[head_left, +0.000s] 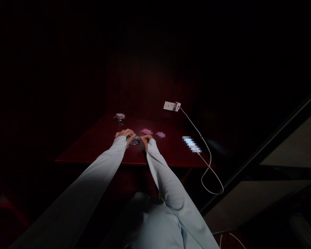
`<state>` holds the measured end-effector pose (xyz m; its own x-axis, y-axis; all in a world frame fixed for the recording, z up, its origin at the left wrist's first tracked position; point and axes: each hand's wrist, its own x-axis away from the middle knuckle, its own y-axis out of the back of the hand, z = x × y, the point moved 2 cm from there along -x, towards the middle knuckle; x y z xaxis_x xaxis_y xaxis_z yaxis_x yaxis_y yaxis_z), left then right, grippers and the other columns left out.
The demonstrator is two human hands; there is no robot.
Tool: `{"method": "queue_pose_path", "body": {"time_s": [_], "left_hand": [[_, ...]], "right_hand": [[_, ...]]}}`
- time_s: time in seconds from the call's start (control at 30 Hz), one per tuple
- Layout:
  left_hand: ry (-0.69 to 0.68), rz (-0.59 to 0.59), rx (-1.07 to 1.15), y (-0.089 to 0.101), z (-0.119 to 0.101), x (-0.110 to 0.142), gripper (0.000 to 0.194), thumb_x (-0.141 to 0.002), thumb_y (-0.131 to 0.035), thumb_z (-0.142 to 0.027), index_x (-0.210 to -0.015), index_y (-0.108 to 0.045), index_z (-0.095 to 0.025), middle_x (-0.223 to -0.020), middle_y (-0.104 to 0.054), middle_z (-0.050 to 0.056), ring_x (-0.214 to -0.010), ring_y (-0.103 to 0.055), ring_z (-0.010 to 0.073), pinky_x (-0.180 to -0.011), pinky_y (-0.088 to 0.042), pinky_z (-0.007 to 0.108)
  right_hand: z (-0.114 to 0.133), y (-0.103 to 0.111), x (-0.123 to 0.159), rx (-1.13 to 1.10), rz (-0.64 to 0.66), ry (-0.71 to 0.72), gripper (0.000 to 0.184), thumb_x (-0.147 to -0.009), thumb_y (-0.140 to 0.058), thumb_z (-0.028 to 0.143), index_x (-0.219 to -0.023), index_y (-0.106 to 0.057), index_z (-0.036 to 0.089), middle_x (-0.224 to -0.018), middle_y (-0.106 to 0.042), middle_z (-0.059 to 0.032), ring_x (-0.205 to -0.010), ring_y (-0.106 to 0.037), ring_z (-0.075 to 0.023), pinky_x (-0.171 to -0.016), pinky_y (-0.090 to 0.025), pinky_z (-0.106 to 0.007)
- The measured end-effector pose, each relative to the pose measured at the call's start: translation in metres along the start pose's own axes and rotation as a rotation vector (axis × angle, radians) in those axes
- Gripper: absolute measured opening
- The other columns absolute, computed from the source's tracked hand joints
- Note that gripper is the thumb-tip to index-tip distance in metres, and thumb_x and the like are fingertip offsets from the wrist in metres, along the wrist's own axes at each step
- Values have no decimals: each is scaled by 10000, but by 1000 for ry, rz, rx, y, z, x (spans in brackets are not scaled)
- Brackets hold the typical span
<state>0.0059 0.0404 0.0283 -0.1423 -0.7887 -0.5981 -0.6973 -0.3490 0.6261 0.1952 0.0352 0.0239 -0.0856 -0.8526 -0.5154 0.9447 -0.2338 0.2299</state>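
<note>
My left hand (125,133) reaches over a low heap of small mixed-colour pieces (135,141), its fingers stretched out and the thumb apart from them. On the heap's right side is my right hand (146,139), thumb and forefinger drawn together in a pinch. Whatever lies between those fingertips is too small to make out. Just beyond my hands are a pile of small pink pieces (146,131) and a smaller pile of light purple pieces (160,134). The kind of piece is not clear at this size.
A clear jar with a pinkish lid (120,118) stands at the back left of the dark red table (93,150). To the right lies a blurred, bright phone-like device (191,144); its white cable (210,155) loops past the table edge to a wall socket (169,105).
</note>
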Motion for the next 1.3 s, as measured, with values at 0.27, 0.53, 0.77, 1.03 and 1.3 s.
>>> {"method": "queue_pose_path", "body": {"time_s": [0.27,0.53,0.77,1.03,1.3], "left_hand": [[84,-88,-18,1,6,-2,212,-1006,-576,-363,-936,-760,-284,-1191,-771,10,-1119,-657,270,-958,-371,437],[169,-172,0,7,4,0,213,-1000,-569,-365,-925,-749,-281,-1139,-785,-1,-978,-662,236,-902,-377,412],[146,-191,21,7,-2,2,224,-992,-563,-344,-907,-759,-276,-1110,-796,4,-999,-656,238,-943,-360,429],[-34,69,35,-9,6,-4,180,-965,-628,-408,-923,-776,-314,-1182,-799,-15,-1134,-648,248,-966,-351,422],[112,-109,8,-5,-2,0,248,-1012,-580,-376,-834,-727,-283,-1056,-803,-22,-1035,-624,235,-925,-333,416]], "right_hand": [[-5,3,-4,-1,-48,-45,339,-857,-721,486,-695,-610,210,-792,-607,-15,-695,-499,-145,-713,-463,-294],[-1,8,-3,14,-128,-93,362,-884,-734,486,-692,-613,204,-790,-613,-23,-713,-517,-154,-725,-471,-292],[1,8,-1,-10,-122,-44,405,-857,-746,563,-701,-617,212,-759,-613,-15,-691,-506,-152,-688,-473,-285],[2,3,0,-18,70,-35,298,-826,-774,459,-683,-687,212,-768,-651,-11,-699,-530,-160,-704,-448,-293],[-18,49,-10,356,-286,-95,241,-867,-754,476,-794,-785,248,-958,-714,-67,-981,-526,-259,-900,-403,-375]]}}
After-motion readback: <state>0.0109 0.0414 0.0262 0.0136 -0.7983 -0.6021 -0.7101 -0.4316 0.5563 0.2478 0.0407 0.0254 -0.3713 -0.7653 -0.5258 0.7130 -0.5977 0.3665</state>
